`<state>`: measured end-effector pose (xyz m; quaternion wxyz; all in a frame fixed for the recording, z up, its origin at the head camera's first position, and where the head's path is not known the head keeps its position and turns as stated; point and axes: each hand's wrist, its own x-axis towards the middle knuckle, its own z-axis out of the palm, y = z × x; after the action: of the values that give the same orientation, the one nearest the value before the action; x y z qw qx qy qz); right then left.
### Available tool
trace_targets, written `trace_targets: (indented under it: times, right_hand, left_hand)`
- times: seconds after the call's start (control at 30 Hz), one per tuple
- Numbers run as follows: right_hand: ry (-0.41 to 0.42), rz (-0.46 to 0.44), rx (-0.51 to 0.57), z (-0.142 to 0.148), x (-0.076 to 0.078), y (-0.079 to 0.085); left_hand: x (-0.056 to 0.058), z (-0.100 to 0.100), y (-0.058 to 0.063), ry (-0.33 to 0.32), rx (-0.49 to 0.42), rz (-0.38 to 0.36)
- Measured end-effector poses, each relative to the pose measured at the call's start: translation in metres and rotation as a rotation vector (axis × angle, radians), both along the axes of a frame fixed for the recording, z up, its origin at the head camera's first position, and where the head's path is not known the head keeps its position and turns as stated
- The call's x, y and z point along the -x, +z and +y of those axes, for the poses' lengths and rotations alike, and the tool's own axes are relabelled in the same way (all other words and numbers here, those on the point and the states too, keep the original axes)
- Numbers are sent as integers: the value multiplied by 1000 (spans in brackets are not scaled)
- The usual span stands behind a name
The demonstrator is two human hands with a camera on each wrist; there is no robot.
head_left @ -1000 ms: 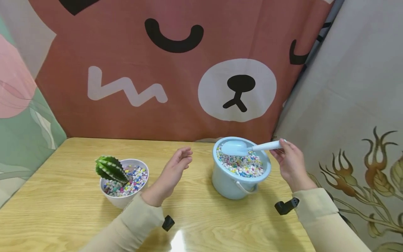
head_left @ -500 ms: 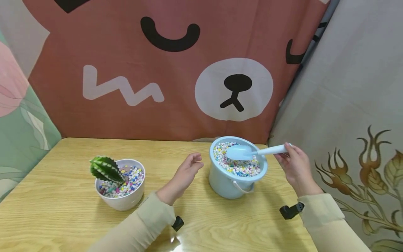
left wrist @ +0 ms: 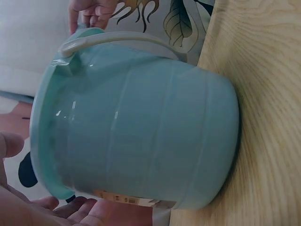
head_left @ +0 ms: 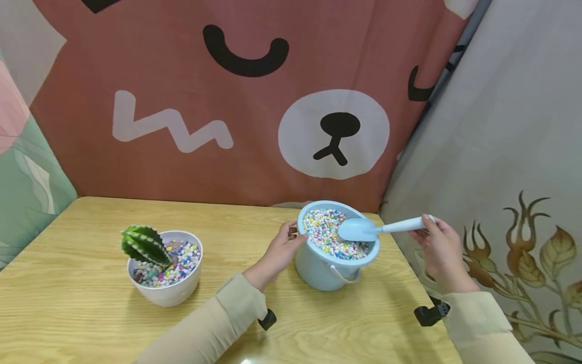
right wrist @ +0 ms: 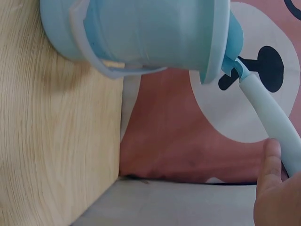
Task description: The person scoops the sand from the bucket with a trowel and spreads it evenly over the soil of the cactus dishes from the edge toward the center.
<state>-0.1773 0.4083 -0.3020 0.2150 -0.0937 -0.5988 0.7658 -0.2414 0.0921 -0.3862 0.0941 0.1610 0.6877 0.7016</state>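
My right hand [head_left: 440, 248] holds a light-blue scoop [head_left: 356, 230] by its pale handle [right wrist: 270, 106], thumb laid along the handle's end. The scoop's blade is level over the right part of a light-blue bucket [head_left: 318, 270], overlapping its rim. Small multicoloured pebbles [head_left: 325, 230] fill the bucket nearly to the top. My left hand [head_left: 279, 253] is at the bucket's left side, thumb by the rim and fingers loosely bent beside the outer wall. In the left wrist view, the left fingers [left wrist: 80, 212] are partly hidden by the bucket.
On the left of the wooden table [head_left: 82, 323] stands a white pot [head_left: 170, 296] of similar pebbles, with a green cactus [head_left: 145, 245] leaning left in it. The bucket's white handle [head_left: 341, 275] hangs at its front. Printed curtains [head_left: 254, 162] stand close behind and to the right.
My left hand has moved right, from between pot and bucket up to the bucket's rim. The scoop has shifted right over the bucket with my right hand. The head view has turned slightly.
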Motion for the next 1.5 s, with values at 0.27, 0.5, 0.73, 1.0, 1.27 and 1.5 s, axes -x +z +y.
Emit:
trace_targets:
  times: [0.27, 0.5, 0.73, 1.0, 1.27, 1.5]
  right_hand:
    - [-6, 7, -119, 3, 1, 4]
    - [-50, -43, -263, 4, 8, 13]
    - [-49, -91, -596, 4, 15, 24]
    - [-44, -120, -718, 6, 17, 29]
    - [-35, -124, -843, -1, 20, 17]
    - [43, -172, -619, -18, 25, -11]
  left_hand:
    - [3, 1, -2, 31, 33, 32]
    - [4, 2, -2, 2, 15, 55]
    - [5, 6, -5, -14, 20, 72]
    - [7, -3, 10, -112, 108, 17]
    - [12, -4, 8, -141, 132, -15]
    - [12, -4, 7, -151, 113, -11]
